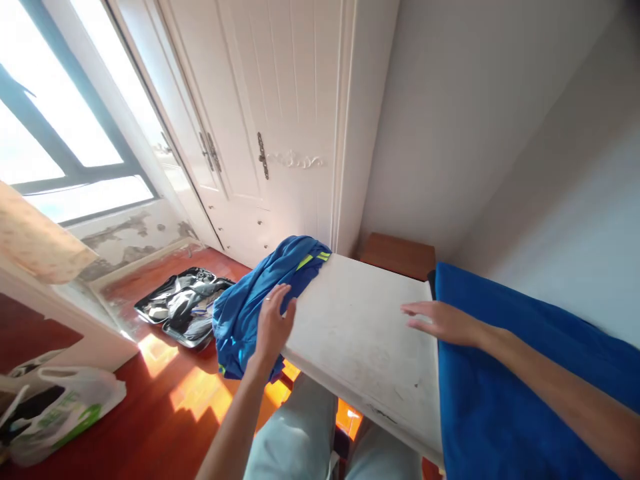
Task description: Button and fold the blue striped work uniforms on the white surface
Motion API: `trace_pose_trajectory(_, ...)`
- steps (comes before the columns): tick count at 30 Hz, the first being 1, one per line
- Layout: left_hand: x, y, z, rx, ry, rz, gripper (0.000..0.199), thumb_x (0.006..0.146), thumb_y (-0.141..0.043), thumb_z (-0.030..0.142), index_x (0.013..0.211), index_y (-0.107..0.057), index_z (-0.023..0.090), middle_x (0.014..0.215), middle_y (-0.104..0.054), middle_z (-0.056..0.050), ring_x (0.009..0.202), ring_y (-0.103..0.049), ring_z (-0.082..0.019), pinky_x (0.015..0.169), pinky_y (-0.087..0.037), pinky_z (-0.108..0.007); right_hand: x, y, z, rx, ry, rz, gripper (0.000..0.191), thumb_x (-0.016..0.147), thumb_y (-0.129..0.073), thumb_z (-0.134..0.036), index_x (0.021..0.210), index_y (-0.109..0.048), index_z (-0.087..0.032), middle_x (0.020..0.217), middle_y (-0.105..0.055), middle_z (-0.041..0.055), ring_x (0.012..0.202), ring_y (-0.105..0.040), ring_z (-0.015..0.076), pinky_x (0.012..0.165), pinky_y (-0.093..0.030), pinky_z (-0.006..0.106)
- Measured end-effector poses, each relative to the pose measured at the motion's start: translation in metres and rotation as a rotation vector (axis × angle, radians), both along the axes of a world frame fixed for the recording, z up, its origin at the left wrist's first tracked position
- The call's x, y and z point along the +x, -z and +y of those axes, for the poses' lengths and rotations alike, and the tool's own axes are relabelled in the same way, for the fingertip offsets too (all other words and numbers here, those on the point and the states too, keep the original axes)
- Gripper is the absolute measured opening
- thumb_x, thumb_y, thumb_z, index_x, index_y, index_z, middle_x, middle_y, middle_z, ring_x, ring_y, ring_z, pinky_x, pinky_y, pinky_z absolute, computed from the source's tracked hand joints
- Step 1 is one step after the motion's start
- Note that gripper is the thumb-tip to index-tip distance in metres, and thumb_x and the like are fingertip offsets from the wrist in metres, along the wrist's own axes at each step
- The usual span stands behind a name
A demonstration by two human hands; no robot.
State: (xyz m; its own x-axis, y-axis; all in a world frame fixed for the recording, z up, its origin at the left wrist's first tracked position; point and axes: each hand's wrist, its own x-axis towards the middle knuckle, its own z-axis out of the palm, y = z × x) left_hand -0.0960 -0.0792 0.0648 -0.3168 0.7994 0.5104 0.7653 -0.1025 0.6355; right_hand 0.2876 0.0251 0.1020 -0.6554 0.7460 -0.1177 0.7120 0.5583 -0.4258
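Note:
A crumpled blue garment with yellow-green stripes drapes over the left end of a white tabletop. My left hand is at its right edge, fingers apart and gripping nothing; whether it touches the fabric I cannot tell. On the other side my right hand reaches over the table's right part with its fingers stretched out, holding nothing. Beneath my right forearm, a smooth blue cloth covers a surface along the table's right edge.
An open suitcase full of things lies on the red-brown floor. A white plastic bag sits at the lower left. White wardrobe doors rise behind the table, beside a brown wooden piece. My knees are under the table's front edge.

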Motion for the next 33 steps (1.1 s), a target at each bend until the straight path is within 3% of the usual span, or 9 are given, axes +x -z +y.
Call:
trace_pose_trajectory(3,-0.080,0.005,0.006,-0.141,-0.281,0.135,0.055,0.088,-0.053,0.042,0.134,-0.050,0.010,0.135,-0.055,-0.019,0.135,-0.042,-0.034,0.113,-0.033,-0.048,-0.066,0.000,-0.019,-0.054,-0.127,0.103,0.042,0.086,-0.056,-0.044,0.121,-0.068,-0.023,0.117,-0.071,0.0061,0.109,-0.065,0.0278,0.099,-0.047,0.041)
trace_pose_trajectory(6,-0.130,0.014,0.012,-0.342,-0.316,0.210,0.090,0.077,-0.065,0.052,0.144,-0.034,0.001,0.140,-0.048,-0.027,0.137,-0.037,-0.041,0.111,-0.033,-0.049,-0.127,-0.002,-0.021,-0.056,-0.243,0.196,0.039,0.087,-0.056,-0.040,0.118,-0.070,-0.022,0.113,-0.073,0.0069,0.105,-0.067,0.0270,0.096,-0.048,0.039)
trace_pose_trajectory(8,-0.147,0.019,0.016,-0.422,-0.242,0.224,0.083,0.077,-0.065,0.054,0.141,-0.043,0.005,0.133,-0.054,-0.024,0.127,-0.049,-0.039,0.104,-0.041,-0.045,-0.169,-0.001,-0.017,-0.063,-0.287,0.266,0.037,0.088,-0.055,-0.039,0.116,-0.070,-0.020,0.112,-0.073,0.0075,0.102,-0.068,0.0259,0.095,-0.050,0.038)
trace_pose_trajectory(10,-0.155,0.021,0.019,-0.420,-0.198,0.215,0.053,0.082,-0.059,0.047,0.123,-0.062,0.014,0.119,-0.062,-0.017,0.114,-0.059,-0.033,0.097,-0.045,-0.040,-0.211,0.005,-0.010,-0.107,-0.261,0.382,0.036,0.088,-0.057,-0.038,0.115,-0.070,-0.019,0.110,-0.073,0.0073,0.097,-0.069,0.0244,0.091,-0.052,0.037)
trace_pose_trajectory(14,-0.161,0.012,0.020,-0.356,-0.201,0.174,0.026,0.086,-0.048,0.028,0.087,-0.073,0.020,0.097,-0.068,-0.011,0.099,-0.063,-0.027,0.089,-0.047,-0.037,-0.291,0.025,0.008,-0.167,-0.046,0.598,0.032,0.085,-0.061,-0.031,0.113,-0.069,-0.021,0.109,-0.073,0.0050,0.099,-0.068,0.0224,0.092,-0.053,0.037)
trace_pose_trajectory(21,-0.126,-0.004,0.018,-0.269,-0.158,0.139,0.027,0.087,-0.042,0.015,0.091,-0.068,0.019,0.099,-0.069,-0.009,0.095,-0.063,-0.024,0.086,-0.046,-0.035,-0.380,0.034,0.048,-0.130,0.309,0.501,0.051,0.092,-0.051,-0.050,0.130,-0.053,-0.015,0.121,-0.066,0.0126,0.109,-0.063,0.0244,0.091,-0.051,0.037)
trace_pose_trajectory(27,-0.074,0.010,0.013,-0.287,0.080,0.220,0.026,0.092,-0.042,0.011,0.091,-0.066,0.018,0.094,-0.068,-0.008,0.091,-0.064,-0.021,0.081,-0.046,-0.031,-0.412,0.025,0.074,-0.154,0.479,0.287,0.073,0.080,-0.063,-0.060,0.128,-0.051,-0.006,0.123,-0.063,0.0223,0.104,-0.065,0.0309,0.078,-0.053,0.034)
trace_pose_trajectory(30,-0.079,0.017,0.008,-0.270,0.059,0.221,0.020,0.091,-0.052,0.022,0.107,-0.064,0.016,0.117,-0.064,-0.013,0.098,-0.063,-0.023,0.083,-0.047,-0.033,-0.414,0.028,0.079,-0.137,0.500,0.198,0.063,0.075,-0.071,-0.049,0.121,-0.057,-0.008,0.120,-0.064,0.0219,0.109,-0.063,0.0334,0.084,-0.051,0.035)
trace_pose_trajectory(33,-0.105,0.021,0.006,-0.227,-0.029,0.201,0.041,0.086,-0.061,0.028,0.125,-0.056,0.015,0.134,-0.055,-0.018,0.115,-0.056,-0.030,0.094,-0.044,-0.041,-0.410,0.033,0.079,-0.100,0.535,0.162,0.060,0.085,-0.057,-0.055,0.122,-0.058,-0.008,0.129,-0.058,0.0247,0.121,-0.055,0.0364,0.096,-0.045,0.041)
